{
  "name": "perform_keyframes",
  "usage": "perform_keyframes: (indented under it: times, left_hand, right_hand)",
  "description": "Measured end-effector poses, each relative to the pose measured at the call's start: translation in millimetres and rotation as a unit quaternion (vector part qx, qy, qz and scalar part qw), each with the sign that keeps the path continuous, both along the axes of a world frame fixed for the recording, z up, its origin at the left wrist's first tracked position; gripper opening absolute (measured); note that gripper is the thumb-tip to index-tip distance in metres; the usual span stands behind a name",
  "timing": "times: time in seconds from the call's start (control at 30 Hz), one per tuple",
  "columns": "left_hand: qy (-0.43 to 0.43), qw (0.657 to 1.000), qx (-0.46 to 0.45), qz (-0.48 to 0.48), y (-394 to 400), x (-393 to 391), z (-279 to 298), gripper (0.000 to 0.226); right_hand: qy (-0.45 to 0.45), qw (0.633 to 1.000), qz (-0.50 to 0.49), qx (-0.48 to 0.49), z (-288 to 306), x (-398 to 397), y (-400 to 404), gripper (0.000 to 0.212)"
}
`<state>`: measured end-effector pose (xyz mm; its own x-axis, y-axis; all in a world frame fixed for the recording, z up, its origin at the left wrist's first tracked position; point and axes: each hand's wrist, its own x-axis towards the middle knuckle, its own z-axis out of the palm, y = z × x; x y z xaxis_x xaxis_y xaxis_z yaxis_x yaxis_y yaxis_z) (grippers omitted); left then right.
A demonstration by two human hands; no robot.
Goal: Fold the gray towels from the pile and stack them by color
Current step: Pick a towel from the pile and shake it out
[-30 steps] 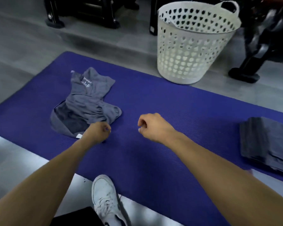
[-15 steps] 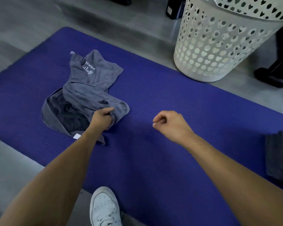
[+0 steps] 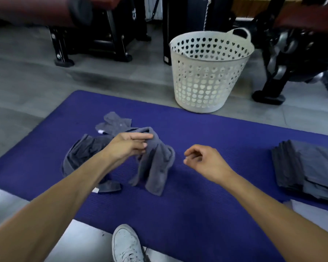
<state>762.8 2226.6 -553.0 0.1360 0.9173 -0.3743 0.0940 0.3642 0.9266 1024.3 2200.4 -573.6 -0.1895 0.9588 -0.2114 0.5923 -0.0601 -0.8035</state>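
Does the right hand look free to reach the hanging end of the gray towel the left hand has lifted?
Probably yes. The right hand holds nothing, fingers loosely curled, just beside the gray towel that the left hand grips; only bare purple mat lies between them.

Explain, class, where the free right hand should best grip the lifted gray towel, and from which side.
Probably its hanging lower end, approached from the right: the left hand already pinches the top, and the right hand hovers open beside that drape.
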Motion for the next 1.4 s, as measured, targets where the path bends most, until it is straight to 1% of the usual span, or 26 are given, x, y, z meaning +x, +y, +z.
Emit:
perform_keyframes:
  times: [0.03,0.13,0.17,0.2,0.23,0.27,0.3,0.37,0.4,0.47,0.53,0.6,0.63,0.67,0.73,0.83,0.87,0.9,0.93,1.0,1.07,1.13,1.2,1.27,1.33,1.4]
  left_hand:
    - [-0.02,1.0,0.016,-0.006,-7,16,17,0.031]
    - [-0.069,0.997,0.04,-0.014,-31,62,58,0.029]
    - [-0.084,0.995,0.043,-0.015,-39,77,69,0.029]
    - [-0.098,0.994,0.046,-0.012,-46,91,77,0.029]
    - [-0.113,0.992,0.047,-0.008,-52,104,83,0.028]
    - [-0.124,0.991,0.047,-0.006,-56,116,88,0.028]
    - [-0.132,0.99,0.047,-0.008,-59,127,92,0.028]
    - [-0.126,0.99,0.052,-0.023,-61,148,97,0.027]
    - [-0.108,0.992,0.057,-0.033,-60,156,98,0.026]
    - [-0.035,0.995,0.07,-0.063,-59,169,96,0.027]
    - [0.079,0.988,0.09,-0.097,-58,178,86,0.029]
    - [0.178,0.965,0.131,-0.141,-60,186,76,0.027]
    - [0.207,0.951,0.151,-0.172,-61,190,73,0.025]
    - [0.216,0.94,0.166,-0.204,-63,196,72,0.022]
    - [0.198,0.931,0.183,-0.245,-65,210,72,0.022]
    - [0.165,0.919,0.22,-0.281,-68,229,74,0.036]
    - [0.158,0.913,0.233,-0.297,-70,235,75,0.032]
    - [0.153,0.909,0.242,-0.304,-71,239,76,0.022]
    - [0.144,0.91,0.248,-0.3,-73,243,78,0.012]
    - [0.126,0.926,0.243,-0.259,-72,247,81,0.009]
    - [0.1,0.95,0.222,-0.195,-68,248,81,0.012]
    - [0.061,0.969,0.205,-0.123,-65,249,83,0.026]
    - [0.012,0.982,0.179,-0.065,-64,251,87,0.032]
    - [-0.033,0.989,0.142,-0.016,-64,252,92,0.025]
    - [-0.067,0.99,0.122,0.026,-63,250,97,0.022]
    - [-0.095,0.986,0.122,0.063,-59,246,100,0.023]
  right_hand:
    - [-0.003,1.0,0.006,0.016,10,10,-8,0.019]
    - [-0.027,0.998,0.026,0.048,36,44,-30,0.054]
    - [-0.045,0.997,0.021,0.057,42,56,-37,0.061]
    - [-0.062,0.996,0.009,0.065,48,69,-44,0.06]
    - [-0.081,0.994,-0.004,0.075,52,83,-50,0.048]
    - [-0.103,0.991,-0.014,0.086,56,97,-56,0.028]
    - [-0.121,0.988,-0.02,0.094,62,110,-62,0.019]
    - [-0.143,0.985,-0.029,0.093,73,136,-72,0.033]
    - [-0.145,0.984,-0.037,0.093,79,147,-77,0.033]
    - [-0.124,0.986,-0.051,0.101,88,167,-84,0.024]
    - [-0.079,0.99,-0.062,0.098,95,182,-89,0.014]
    - [-0.043,0.993,-0.065,0.09,99,191,-92,0.014]
    - [-0.027,0.994,-0.066,0.087,102,193,-93,0.017]
    - [-0.014,0.994,-0.069,0.085,104,194,-94,0.018]
    - [0.016,0.993,-0.082,0.079,108,194,-94,0.019]
    - [0.061,0.991,-0.084,0.086,114,192,-93,0.014]
    - [0.07,0.99,-0.082,0.091,115,192,-92,0.013]
    - [0.077,0.989,-0.084,0.096,116,192,-92,0.013]
    - [0.082,0.988,-0.089,0.099,117,193,-91,0.014]
    - [0.093,0.985,-0.099,0.102,119,194,-92,0.012]
    - [0.105,0.983,-0.115,0.095,117,194,-94,0.011]
    - [0.1,0.985,-0.123,0.069,111,195,-95,0.016]
    - [0.056,0.991,-0.109,0.048,105,196,-96,0.023]
    - [0.007,0.995,-0.092,0.039,100,194,-97,0.032]
    - [-0.023,0.993,-0.106,0.04,97,191,-98,0.037]
    - [-0.037,0.989,-0.138,0.038,95,187,-97,0.037]
